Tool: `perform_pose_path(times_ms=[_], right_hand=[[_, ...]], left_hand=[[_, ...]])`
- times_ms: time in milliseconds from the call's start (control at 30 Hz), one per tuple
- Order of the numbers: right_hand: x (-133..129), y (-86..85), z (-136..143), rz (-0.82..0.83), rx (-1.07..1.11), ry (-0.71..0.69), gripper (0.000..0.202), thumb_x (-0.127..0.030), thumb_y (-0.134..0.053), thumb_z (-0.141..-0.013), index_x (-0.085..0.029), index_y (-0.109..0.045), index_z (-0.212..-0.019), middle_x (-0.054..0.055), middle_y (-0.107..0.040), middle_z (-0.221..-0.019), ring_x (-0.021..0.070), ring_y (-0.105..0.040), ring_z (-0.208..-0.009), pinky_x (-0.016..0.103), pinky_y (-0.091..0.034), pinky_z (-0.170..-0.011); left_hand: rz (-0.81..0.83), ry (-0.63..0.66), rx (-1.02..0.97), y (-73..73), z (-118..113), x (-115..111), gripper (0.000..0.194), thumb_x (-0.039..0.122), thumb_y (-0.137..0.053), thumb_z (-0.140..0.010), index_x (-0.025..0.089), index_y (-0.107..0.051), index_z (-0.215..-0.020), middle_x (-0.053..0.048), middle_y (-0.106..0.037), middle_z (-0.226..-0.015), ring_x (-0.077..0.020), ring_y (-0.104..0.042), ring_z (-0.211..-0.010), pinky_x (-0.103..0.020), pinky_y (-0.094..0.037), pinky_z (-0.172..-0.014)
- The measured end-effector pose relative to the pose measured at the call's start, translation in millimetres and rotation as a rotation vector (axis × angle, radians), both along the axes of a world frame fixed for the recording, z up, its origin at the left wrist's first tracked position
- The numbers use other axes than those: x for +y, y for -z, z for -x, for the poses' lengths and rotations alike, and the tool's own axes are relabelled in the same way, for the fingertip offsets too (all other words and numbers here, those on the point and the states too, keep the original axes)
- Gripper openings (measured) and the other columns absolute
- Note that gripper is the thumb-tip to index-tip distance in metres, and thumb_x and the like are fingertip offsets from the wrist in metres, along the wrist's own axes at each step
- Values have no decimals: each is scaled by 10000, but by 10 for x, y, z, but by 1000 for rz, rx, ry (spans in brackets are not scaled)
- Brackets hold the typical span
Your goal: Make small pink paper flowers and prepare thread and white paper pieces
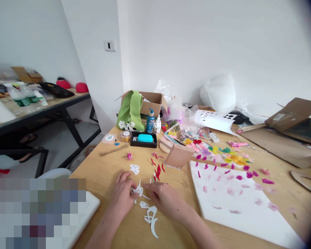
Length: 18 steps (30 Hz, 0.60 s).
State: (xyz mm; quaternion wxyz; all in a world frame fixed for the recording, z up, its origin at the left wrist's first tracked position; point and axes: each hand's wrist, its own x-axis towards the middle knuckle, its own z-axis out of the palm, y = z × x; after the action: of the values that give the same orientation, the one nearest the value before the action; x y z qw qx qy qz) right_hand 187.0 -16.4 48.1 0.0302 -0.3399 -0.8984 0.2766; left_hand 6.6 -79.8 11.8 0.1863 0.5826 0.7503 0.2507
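Note:
White cut-out pieces in curled, letter-like shapes lie in a column on the wooden table. My left hand (124, 189) has its curled fingertips on the left edge of the middle cut-out (139, 189). From the right, my right hand (162, 195) reaches to the same piece, its index finger stretched toward it and the other fingers folded under; what they hold, if anything, is hidden. Above my left hand is a smaller cut-out (135, 169). Below, between my forearms, lies a long curved cut-out (152, 220). Small red pieces (158, 171) lie beyond my right hand.
A white board (223, 200) with purple and pink petals lies on the right. Behind are a black tray (144, 144), a blue pump bottle (150, 121), a wooden block (178, 156), a green bag (131, 112) and coloured flowers (237, 159).

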Motion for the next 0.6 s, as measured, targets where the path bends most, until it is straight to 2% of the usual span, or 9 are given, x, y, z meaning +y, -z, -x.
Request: perform_pose_path(times_ms=[133, 400, 600], right_hand=[[20, 3, -1, -17, 48, 20, 334, -96, -383, -912, -208, -697, -944, 55, -719, -866, 153, -652, -795, 219, -385, -682], [25, 12, 11, -42, 118, 64, 310, -132, -404, -907, -201, -705, -886, 47, -731, -858, 159, -661, -772, 224, -374, -636], [39, 81, 19, 2, 156, 84, 299, -161, -406, -921, -194, -698, -867, 45, -724, -838, 150, -651, -750, 219, -381, -645]], left_hand=[[21, 21, -10, -7, -32, -6, 152, 30, -645, -690, 181, -624, -689, -94, -529, -1320, -305, -294, -1385, -438, -333, -1078], [55, 35, -8, -69, -39, -12, 172, 33, -644, -688, 173, -640, -789, -125, -504, -1356, -320, -271, -1399, -450, -302, -1097], [48, 47, -22, -44, -46, -13, 174, 30, -649, -674, 194, -623, -728, -85, -508, -1353, -292, -262, -1406, -434, -309, -1095]])
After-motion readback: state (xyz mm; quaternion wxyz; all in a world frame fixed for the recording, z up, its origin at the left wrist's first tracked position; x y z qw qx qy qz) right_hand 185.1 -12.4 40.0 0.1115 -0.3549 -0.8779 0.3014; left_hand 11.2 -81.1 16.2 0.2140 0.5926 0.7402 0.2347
